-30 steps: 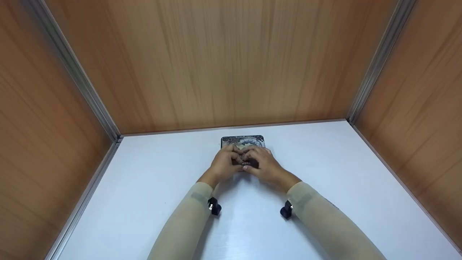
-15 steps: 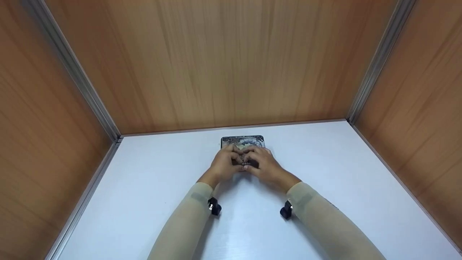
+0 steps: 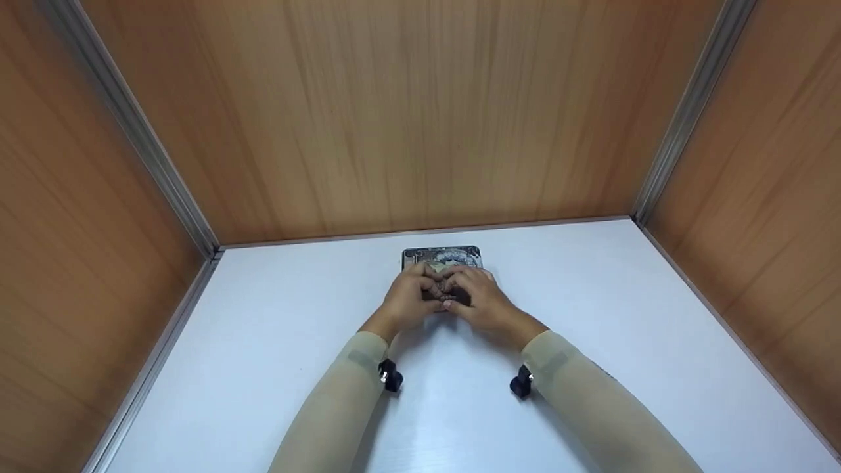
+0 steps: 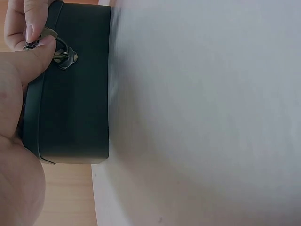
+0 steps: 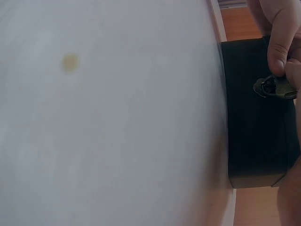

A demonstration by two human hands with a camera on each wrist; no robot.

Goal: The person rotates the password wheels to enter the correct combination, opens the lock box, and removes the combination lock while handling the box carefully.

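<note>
A small dark box [image 3: 441, 255] with a patterned lid sat on the white table [image 3: 263, 341], near the wooden back wall [image 3: 420, 118]. Both hands met at its front side. The left hand [image 3: 406, 299] had its thumb and a finger curled in a pinch on the brass clasp [image 4: 60, 51] at the box's front. The right hand [image 3: 479, 299] also had its fingers curled, pinching the same clasp. Beige sleeves [image 3: 341, 407] covered both forearms
</note>
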